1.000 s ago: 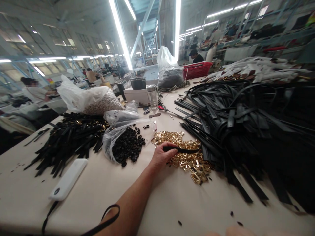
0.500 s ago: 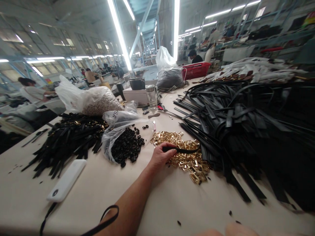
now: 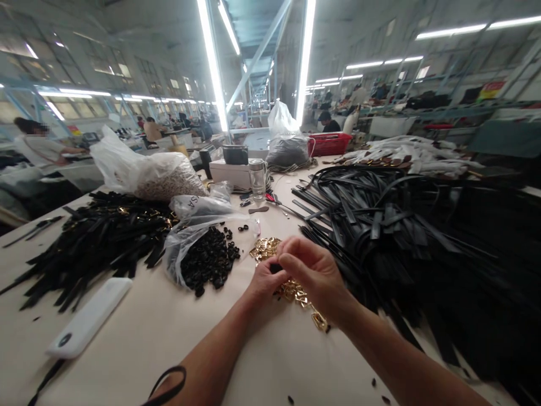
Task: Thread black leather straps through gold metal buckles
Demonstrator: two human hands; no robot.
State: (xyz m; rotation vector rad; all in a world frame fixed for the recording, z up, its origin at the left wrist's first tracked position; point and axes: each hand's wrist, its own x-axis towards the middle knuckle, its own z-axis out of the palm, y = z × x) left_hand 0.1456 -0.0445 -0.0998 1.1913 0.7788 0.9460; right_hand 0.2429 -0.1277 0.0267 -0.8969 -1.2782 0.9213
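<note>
My left fingers [image 3: 262,272] pinch a black strap [image 3: 276,269] over gold buckles [image 3: 295,292]; my right fingers [image 3: 295,267] curl close by, whether gripping anything I can't tell.

The letters "SA" stand in dark print, slanting, on the clear bag [image 3: 195,211]; a stroke before them may be another letter, too unclear to name. The red-and-yellow sign [image 3: 490,91] at far right and the small sign [image 3: 75,130] at far left are too blurred to read. Nothing else is legible.
</note>
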